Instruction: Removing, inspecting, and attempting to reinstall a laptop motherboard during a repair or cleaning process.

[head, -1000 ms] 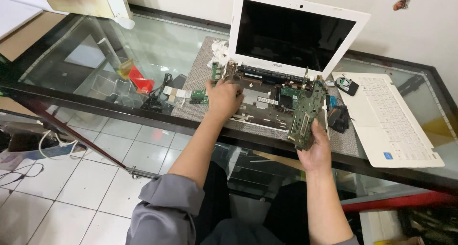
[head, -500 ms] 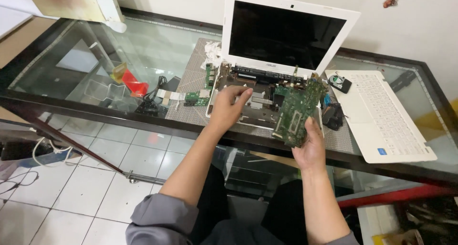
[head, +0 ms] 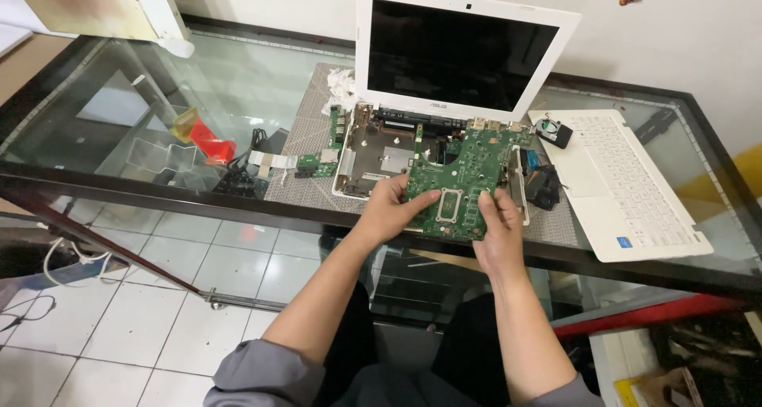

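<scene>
A green circuit board [head: 468, 177] is held up over the near edge of an opened white laptop base [head: 367, 157]. My left hand [head: 394, 205] grips the board's left lower edge. My right hand [head: 498, 226] grips its lower right side, thumb on the face. The laptop's white-framed screen [head: 460, 54] stands upright behind, dark. The base rests on a grey mat [head: 305, 133] on a glass table [head: 143, 97].
A detached white keyboard cover [head: 631, 181] lies right of the laptop. A small fan [head: 549, 129] and a black part [head: 544, 186] sit between them. Small green boards [head: 317, 163], cables and a red object [head: 211, 145] lie left. Tiled floor shows below.
My left hand left the laptop base and took hold of the board's left edge. The board, held on edge by my right hand alone, now faces me, nearer the middle.
</scene>
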